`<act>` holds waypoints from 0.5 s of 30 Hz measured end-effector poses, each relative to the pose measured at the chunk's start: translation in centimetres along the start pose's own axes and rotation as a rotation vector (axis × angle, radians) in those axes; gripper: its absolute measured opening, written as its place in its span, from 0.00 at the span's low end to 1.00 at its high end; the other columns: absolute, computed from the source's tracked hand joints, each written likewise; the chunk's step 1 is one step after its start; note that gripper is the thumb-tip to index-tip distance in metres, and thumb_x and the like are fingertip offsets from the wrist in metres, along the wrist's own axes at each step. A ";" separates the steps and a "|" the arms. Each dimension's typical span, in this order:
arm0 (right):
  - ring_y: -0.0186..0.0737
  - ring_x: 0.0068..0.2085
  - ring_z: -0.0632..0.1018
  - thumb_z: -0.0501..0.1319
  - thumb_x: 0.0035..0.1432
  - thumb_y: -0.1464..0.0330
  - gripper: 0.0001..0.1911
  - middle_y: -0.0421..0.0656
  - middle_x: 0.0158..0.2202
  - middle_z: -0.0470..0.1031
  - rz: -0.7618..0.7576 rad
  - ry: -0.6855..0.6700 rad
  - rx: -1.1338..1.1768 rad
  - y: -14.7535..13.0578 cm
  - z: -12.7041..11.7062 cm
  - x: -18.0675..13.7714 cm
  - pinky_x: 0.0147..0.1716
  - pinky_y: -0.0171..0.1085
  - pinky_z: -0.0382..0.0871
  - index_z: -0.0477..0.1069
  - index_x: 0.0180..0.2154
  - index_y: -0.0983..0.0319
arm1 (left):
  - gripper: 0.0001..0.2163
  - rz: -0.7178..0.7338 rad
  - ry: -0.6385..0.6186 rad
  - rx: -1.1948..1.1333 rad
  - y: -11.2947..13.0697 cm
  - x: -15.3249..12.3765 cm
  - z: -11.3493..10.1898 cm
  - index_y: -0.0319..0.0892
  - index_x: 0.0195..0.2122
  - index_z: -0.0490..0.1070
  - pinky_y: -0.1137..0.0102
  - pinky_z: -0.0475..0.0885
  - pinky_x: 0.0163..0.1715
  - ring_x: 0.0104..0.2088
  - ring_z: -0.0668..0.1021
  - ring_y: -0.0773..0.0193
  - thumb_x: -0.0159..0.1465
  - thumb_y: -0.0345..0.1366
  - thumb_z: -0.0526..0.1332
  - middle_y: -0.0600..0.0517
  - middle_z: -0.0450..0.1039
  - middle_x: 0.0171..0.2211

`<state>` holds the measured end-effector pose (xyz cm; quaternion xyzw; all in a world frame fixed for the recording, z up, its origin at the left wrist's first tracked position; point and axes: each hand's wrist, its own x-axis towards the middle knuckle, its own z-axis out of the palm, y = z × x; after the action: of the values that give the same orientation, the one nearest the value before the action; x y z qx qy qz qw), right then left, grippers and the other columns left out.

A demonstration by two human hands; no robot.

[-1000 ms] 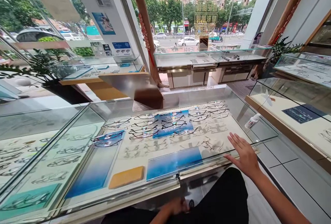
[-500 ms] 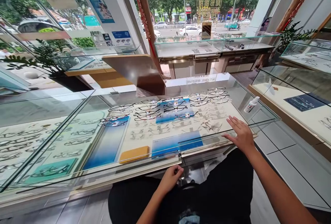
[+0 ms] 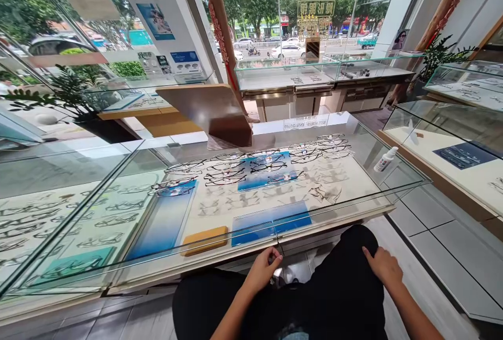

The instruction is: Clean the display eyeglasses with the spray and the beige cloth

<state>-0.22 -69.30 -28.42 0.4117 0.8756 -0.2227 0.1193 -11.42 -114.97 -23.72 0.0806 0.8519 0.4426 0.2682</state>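
Observation:
I face a glass display case (image 3: 401, 172) that holds rows of eyeglass frames (image 3: 243, 170) on a pale tray with blue cards. My left hand (image 3: 262, 271) is curled at the case's front edge, with its fingertips at a small metal fitting below the glass; what it grips is hidden. My right hand (image 3: 383, 265) rests on my black-clad leg, below and in front of the case, fingers loosely bent with nothing in them. An orange pad (image 3: 205, 239) lies inside the case near the front.
A small white spray bottle (image 3: 385, 158) lies on the glass top at the right. More glass cases stand on the left (image 3: 58, 214), right (image 3: 451, 156) and behind (image 3: 286, 80). A potted plant (image 3: 68, 94) stands at the far left. Grey tiled floor (image 3: 436, 245) lies to the right.
My right hand has come off the glass top and dropped to my leg. My left hand has risen from my lap to the case's front edge.

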 end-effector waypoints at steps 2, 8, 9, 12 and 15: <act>0.76 0.54 0.83 0.53 0.67 0.45 0.25 0.63 0.44 0.82 0.039 -0.128 0.092 1.0 0.1 1.2 0.53 0.63 0.74 0.73 0.33 0.58 | 0.23 0.033 -0.067 -0.005 0.8 -0.4 -0.5 0.44 0.42 0.71 0.65 0.68 0.41 0.38 0.74 0.59 0.66 0.62 0.60 0.50 0.76 0.40; 0.45 0.26 0.70 0.65 0.57 0.44 0.32 0.41 0.19 0.60 -0.063 -0.335 0.341 1.3 -1.2 1.2 0.28 0.42 0.65 0.50 0.20 0.54 | 0.16 0.101 -0.357 0.091 6.4 -2.4 -3.4 0.44 0.39 0.71 0.67 0.61 0.37 0.35 0.68 0.62 0.70 0.53 0.61 0.55 0.69 0.34; 0.39 0.23 0.63 0.67 0.54 0.43 0.34 0.38 0.17 0.55 -0.059 -0.388 0.377 1.5 -1.5 0.6 0.25 0.39 0.58 0.48 0.21 0.54 | 0.16 0.111 -0.386 0.105 7.5 -2.8 -3.8 0.43 0.39 0.71 0.67 0.60 0.36 0.35 0.68 0.62 0.70 0.52 0.61 0.55 0.69 0.34; 0.31 0.21 0.52 0.68 0.47 0.41 0.35 0.33 0.17 0.51 -0.062 -0.540 0.466 2.6 -2.3 -2.1 0.24 0.36 0.47 0.48 0.23 0.54 | 0.14 0.135 -0.448 0.128 10.2 -3.9 -4.6 0.43 0.40 0.72 0.67 0.61 0.37 0.36 0.69 0.62 0.71 0.50 0.62 0.55 0.71 0.35; 0.30 0.22 0.52 0.67 0.46 0.39 0.35 0.33 0.18 0.53 -0.103 -0.664 0.558 4.1 -2.7 -4.8 0.25 0.36 0.46 0.49 0.25 0.55 | 0.13 0.163 -0.499 0.137 12.1 -4.9 -5.1 0.44 0.40 0.73 0.67 0.62 0.38 0.37 0.71 0.62 0.71 0.49 0.63 0.54 0.74 0.37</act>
<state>5.92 -68.82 -25.38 0.2902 0.7154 -0.5767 0.2672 -11.21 -113.27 -9.80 0.2733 0.7780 0.3707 0.4273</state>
